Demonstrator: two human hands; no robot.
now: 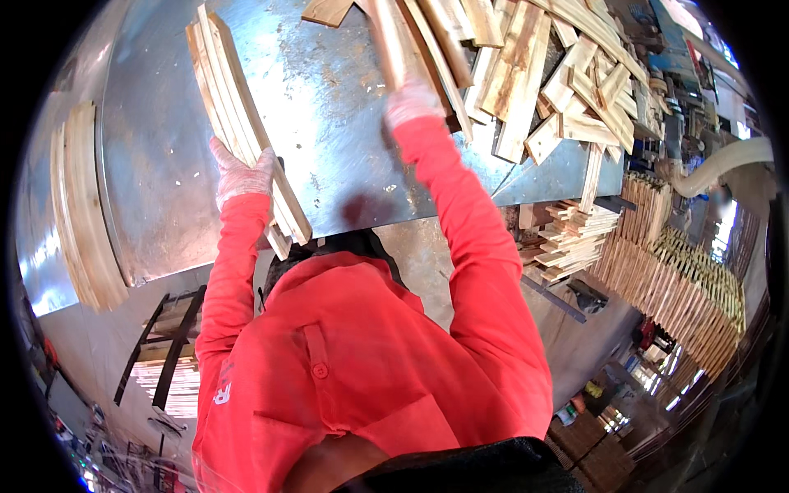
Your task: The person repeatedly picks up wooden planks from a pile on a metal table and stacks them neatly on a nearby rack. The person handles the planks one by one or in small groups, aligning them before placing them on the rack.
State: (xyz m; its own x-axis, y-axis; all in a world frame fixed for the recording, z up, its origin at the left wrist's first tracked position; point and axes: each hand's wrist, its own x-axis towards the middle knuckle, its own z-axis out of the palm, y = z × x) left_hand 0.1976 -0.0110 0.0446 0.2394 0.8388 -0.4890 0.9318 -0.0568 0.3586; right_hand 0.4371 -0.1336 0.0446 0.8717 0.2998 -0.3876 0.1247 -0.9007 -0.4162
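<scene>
The left hand (244, 174) wraps its fingers around a bunch of long wood strips (228, 103). The strips lie on the shiny metal table (156, 156), and their near ends reach its edge. If that hand lets go a bit, the strips could slide apart or drop off. The right hand (413, 103) is at the near end of a brown board (391, 41). It is too blurry to tell if its fingers are closed. Next to it is a messy wood pile (526, 78). A bump could make loose bits slide and pinch fingers. Far left, more boards (84, 197) lie together.
</scene>
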